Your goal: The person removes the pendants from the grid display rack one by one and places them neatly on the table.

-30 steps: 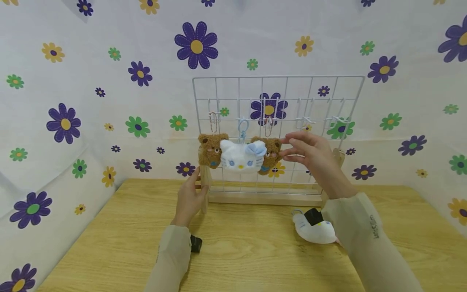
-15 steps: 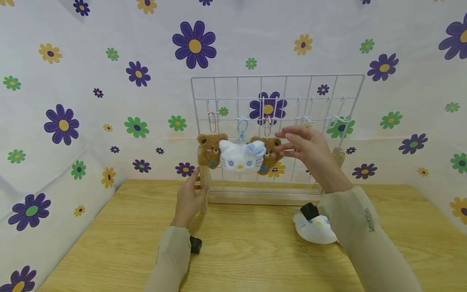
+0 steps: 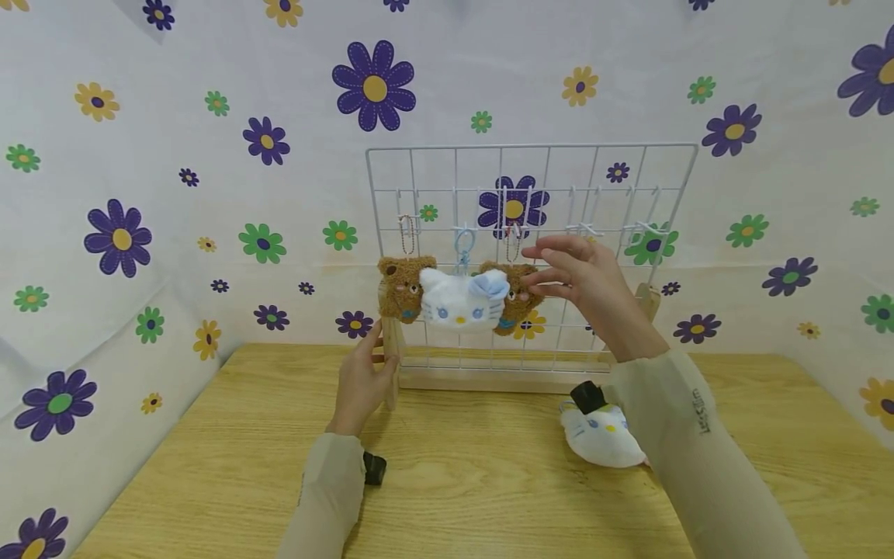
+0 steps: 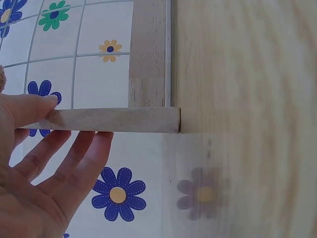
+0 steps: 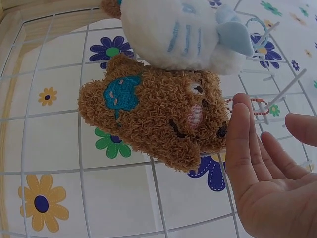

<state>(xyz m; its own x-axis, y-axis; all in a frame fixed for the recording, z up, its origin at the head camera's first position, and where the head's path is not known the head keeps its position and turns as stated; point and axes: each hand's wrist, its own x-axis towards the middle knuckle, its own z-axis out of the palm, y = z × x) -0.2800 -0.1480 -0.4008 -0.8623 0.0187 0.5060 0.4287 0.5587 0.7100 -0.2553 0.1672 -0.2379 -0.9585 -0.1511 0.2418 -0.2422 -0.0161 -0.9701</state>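
Observation:
A white wire grid rack (image 3: 461, 147) stands on wooden feet, hung with a brown bear plush (image 3: 403, 287) on the left, a white cat plush with a pale blue bow (image 3: 443, 310) in the middle, and another bear plush (image 3: 520, 310) on the right. My left hand (image 3: 359, 388) grips the rack's left wooden upright (image 4: 119, 120) between thumb and fingers. My right hand (image 3: 590, 287) is held beside the right bear with fingers extended and nothing in them. In the right wrist view the fingertips (image 5: 241, 106) are close to the bear's head and its bead chain (image 5: 260, 100).
White hooks (image 3: 585, 230) project from the grid to the right of the bears. A second white cat plush (image 3: 604, 442) lies on the wooden table (image 3: 475, 481), partly hidden by the right sleeve and wrist camera. Flower-printed cloth (image 3: 279, 194) hangs behind and at the sides.
My right hand has shifted slightly left and up, its fingertips now overlapping the right bear's head. My left hand stays on the upright, and the hanging plushes look unmoved.

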